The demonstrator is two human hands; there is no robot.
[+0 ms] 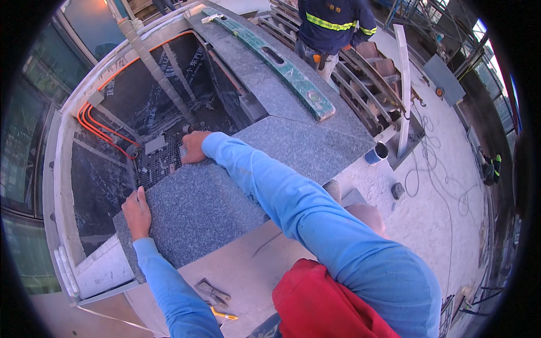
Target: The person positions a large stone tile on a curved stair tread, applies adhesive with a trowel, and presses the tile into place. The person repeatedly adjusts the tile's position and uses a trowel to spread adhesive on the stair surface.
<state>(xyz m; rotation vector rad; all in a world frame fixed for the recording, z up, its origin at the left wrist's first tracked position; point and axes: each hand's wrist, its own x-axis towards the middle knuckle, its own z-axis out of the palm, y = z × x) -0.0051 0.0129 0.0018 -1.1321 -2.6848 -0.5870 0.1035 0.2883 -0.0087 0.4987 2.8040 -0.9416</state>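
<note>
A speckled grey stone slab [197, 211] lies in front of me along the near edge of a dark-lined pit. My left hand [137, 215] grips its left end, thumb up and fingers at the edge. Across the slab, my right hand [194, 147] is closed over the far edge, its fingertips partly hidden on the pit side. To the right, the slab meets another grey stone slab [304, 143] at the corner. A long green spirit level [293, 79] rests on the stone coping that runs away from me.
The pit holds black mesh [155, 163], orange conduits [107, 130] and an upright pipe [163, 79]. A metal-jawed hand tool [213, 293] and yellow knife [224, 314] lie near my left forearm. Rightward are a blue cup [372, 156], tape measure [397, 190], cable [437, 163] and a person [332, 34].
</note>
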